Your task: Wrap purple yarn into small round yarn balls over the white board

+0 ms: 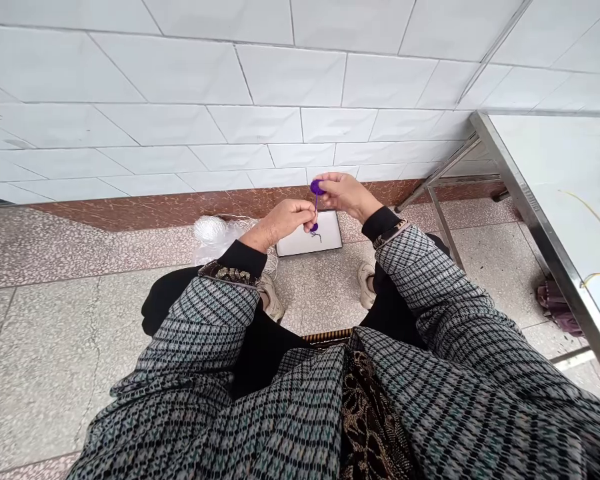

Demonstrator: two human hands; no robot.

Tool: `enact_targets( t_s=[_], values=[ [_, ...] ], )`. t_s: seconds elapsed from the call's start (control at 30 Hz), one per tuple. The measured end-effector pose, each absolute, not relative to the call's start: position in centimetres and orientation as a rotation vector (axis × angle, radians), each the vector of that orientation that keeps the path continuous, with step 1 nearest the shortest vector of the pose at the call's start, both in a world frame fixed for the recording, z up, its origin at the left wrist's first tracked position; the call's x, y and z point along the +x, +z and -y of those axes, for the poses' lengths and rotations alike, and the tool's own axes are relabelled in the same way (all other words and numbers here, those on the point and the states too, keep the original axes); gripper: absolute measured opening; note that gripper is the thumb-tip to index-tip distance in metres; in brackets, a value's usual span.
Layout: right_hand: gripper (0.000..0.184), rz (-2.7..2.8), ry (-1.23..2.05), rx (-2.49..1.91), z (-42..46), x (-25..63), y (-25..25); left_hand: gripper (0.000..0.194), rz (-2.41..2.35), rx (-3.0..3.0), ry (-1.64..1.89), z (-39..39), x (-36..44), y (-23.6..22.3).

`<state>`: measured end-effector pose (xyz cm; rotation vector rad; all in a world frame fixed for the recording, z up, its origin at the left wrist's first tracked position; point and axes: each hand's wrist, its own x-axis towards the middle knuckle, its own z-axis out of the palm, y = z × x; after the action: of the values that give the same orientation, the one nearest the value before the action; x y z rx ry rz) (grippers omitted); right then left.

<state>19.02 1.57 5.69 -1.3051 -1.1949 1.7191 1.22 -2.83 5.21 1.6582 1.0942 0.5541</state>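
Observation:
My right hand [344,192] is closed on a small ball of purple yarn [317,187], raised in front of the wall. A taut purple strand [315,202] runs down from it to my left hand [294,219], whose thumb and fingers pinch it. Just under the left fingertips shows another small purple piece [314,227]; whether it hangs or lies below, I cannot tell. Beneath both hands a shallow white box or tray [300,243] with a dark rim rests on the floor. Some dark thread bits [317,237] appear over its white surface.
Left of the tray, white yarn [211,231] sits in a clear plastic bag on the speckled floor. A metal-framed table [530,200] with yellow string [595,217] stands at right. Dark reddish cloth [560,308] lies under it. A tiled wall [260,73] rises ahead.

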Motion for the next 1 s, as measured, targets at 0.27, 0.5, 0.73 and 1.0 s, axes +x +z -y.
enact_targets(
  t_s=[0.27,0.5,0.73,1.0],
  values=[
    [0.018,1.393,2.152,-0.937,-0.4,20.5,7.4,0.021,-1.256,1.658,0.571,2.4,0.4,4.8],
    [0.023,1.788,1.917,-1.303,-0.5,19.9,6.2,0.017,-1.240,1.681,0.646,2.6,-0.2,5.6],
    [0.022,1.324,1.882,-1.357,-0.6,19.2,6.4,0.017,-1.188,1.729,0.629,3.3,0.4,5.9],
    [0.014,1.147,2.064,-1.265,-0.5,19.2,6.4,0.019,-1.241,1.876,0.546,3.3,0.3,5.6]
  ],
)
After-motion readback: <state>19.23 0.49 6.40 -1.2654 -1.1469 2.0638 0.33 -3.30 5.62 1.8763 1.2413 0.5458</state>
